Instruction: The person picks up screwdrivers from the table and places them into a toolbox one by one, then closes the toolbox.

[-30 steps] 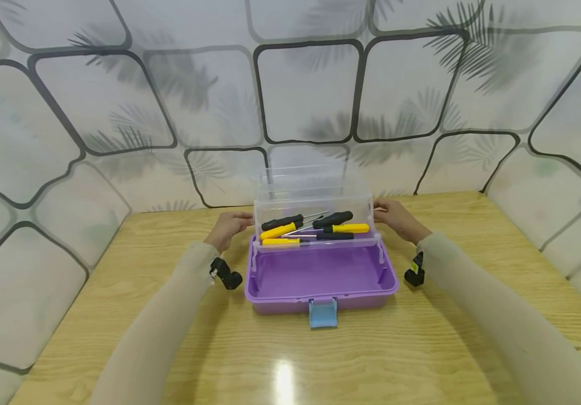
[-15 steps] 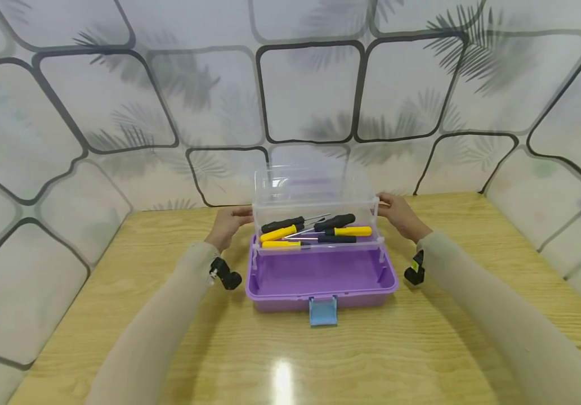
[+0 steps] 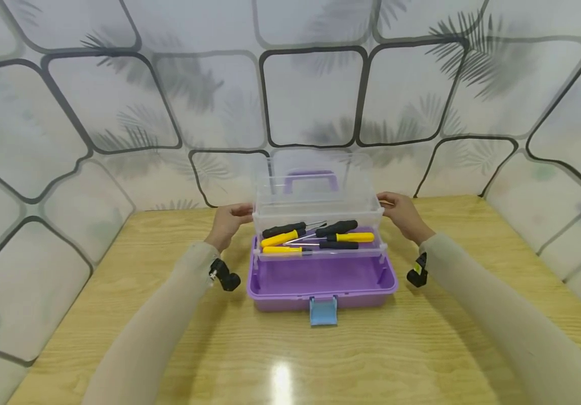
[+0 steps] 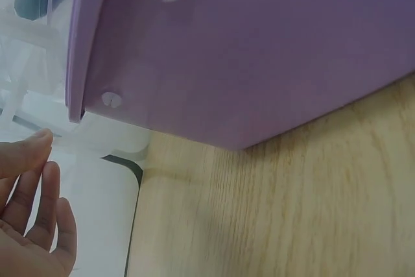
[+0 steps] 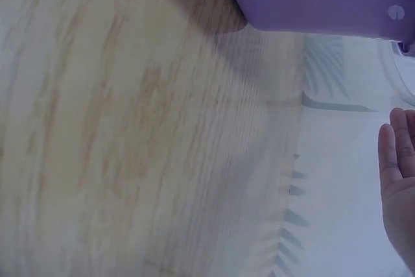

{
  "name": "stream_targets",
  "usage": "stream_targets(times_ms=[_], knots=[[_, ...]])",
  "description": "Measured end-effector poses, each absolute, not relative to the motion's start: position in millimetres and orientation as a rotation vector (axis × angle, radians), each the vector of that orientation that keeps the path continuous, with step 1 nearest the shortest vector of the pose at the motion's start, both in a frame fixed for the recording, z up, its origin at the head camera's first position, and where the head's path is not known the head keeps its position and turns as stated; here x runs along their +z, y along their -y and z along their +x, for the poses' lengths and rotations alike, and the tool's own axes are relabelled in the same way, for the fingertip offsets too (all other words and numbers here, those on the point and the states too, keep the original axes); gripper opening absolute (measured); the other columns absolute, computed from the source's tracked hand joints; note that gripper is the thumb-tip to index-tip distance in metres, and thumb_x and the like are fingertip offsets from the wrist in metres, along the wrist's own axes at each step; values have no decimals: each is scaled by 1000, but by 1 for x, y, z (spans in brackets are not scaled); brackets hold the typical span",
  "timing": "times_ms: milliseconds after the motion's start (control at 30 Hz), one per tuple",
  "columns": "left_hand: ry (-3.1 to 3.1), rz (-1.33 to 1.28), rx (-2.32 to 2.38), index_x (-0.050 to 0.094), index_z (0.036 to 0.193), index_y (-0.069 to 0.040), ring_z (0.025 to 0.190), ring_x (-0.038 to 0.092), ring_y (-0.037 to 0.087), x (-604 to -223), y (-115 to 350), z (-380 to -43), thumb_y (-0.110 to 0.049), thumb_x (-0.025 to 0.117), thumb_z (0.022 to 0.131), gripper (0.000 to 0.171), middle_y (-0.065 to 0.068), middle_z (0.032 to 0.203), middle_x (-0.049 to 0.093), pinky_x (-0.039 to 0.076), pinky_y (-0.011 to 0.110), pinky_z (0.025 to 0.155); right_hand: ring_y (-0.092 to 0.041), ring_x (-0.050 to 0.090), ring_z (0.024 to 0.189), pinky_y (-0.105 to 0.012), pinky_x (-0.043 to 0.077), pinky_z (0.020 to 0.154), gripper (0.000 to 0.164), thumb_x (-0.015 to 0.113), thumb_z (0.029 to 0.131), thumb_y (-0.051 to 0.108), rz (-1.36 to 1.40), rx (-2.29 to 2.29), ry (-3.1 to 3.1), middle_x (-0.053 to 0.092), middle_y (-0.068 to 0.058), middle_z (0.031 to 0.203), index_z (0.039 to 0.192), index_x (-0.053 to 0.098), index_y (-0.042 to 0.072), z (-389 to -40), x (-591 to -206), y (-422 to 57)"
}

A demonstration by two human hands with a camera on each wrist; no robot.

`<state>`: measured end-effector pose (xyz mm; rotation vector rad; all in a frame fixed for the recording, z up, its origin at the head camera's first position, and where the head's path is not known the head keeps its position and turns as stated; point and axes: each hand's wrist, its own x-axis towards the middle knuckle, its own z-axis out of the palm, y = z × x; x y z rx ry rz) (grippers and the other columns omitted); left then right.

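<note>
A purple toolbox with a clear lid stands raised on the table. A clear tray sits above its rear half, with several screwdrivers in black and yellow lying in it. The front of the purple base is bare inside. My left hand pinches the lid's left edge between thumb and index finger, as the left wrist view shows. At the lid's right corner, my right hand grips the edge with its fingertips; its thumb and index finger are out of the right wrist view.
A blue latch hangs down at the box's front. The wooden table runs back to a patterned wall covering close behind the lid. Black wrist cameras sit by both sleeves.
The lid's near rim has come lower and forward, and its purple handle now shows through. The tray of screwdrivers has sunk a little. Both hands have stayed at the lid's sides.
</note>
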<state>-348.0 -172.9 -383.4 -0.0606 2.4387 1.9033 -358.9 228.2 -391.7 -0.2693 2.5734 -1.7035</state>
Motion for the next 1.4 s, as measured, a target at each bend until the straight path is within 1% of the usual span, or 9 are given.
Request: stream_targets(times_ms=[133,267,333,400,533,867,1000,1133,1400], knots=[[-2468,-28,1905,58,125,1,119,55,30,-382,174,-347,-4,62,89,37,22,127,58,42,37,106,-19,54,123,-27,48,98,38,51,96,7,-271,-1738,-2586,48,-18,138,130,48,-8,-356,-392,-230],[-2491,30,1916,60,122,1,120,55,28,-380,177,-345,-12,64,89,36,22,126,59,41,37,108,8,59,98,-10,49,84,38,58,93,10,-293,-1831,-2571,65,11,112,126,53,-7,-353,-390,-231],[-2488,61,1923,61,122,1,120,54,27,-378,179,-344,-17,64,90,37,20,127,59,39,38,109,13,59,92,-8,49,81,33,61,91,9,-313,-1893,-2546,64,23,98,121,59,-3,-351,-388,-230],[-2493,95,1919,61,122,1,119,54,27,-377,180,-343,-23,63,91,39,19,127,59,39,41,108,12,60,90,-8,49,80,24,63,89,10,-334,-1947,-2517,63,28,91,112,65,5,-349,-387,-230],[-2469,132,1945,62,120,2,108,60,26,-373,181,-341,-28,60,92,41,17,117,65,44,42,103,9,60,91,-8,49,80,13,63,89,13,-350,-1987,-2493,65,26,90,99,67,21,-347,-385,-230],[-2388,156,1938,57,123,4,89,63,5,-367,183,-335,-28,54,96,43,-5,96,66,47,39,101,2,61,88,-10,49,81,9,62,91,18,-389,-1967,-2470,68,22,88,94,67,25,-344,-383,-234],[-2354,209,1939,56,122,4,98,63,13,-365,186,-333,-28,54,96,42,-12,92,64,44,42,104,3,59,88,-9,47,82,6,61,92,20,-424,-1905,-2518,66,23,89,95,66,23,-343,-382,-237],[-2316,271,1949,58,117,2,99,63,10,-366,189,-331,-29,53,96,37,-16,92,65,42,44,105,2,60,88,-9,48,82,11,59,93,24,-479,-1829,-2579,65,21,91,100,65,17,-340,-379,-239],[-2279,324,1937,57,115,1,99,61,6,-367,194,-326,-30,53,96,36,-14,96,63,42,42,106,0,63,93,-24,53,89,27,53,96,28,-543,-1790,-2570,64,14,97,107,66,6,-333,-377,-243]])
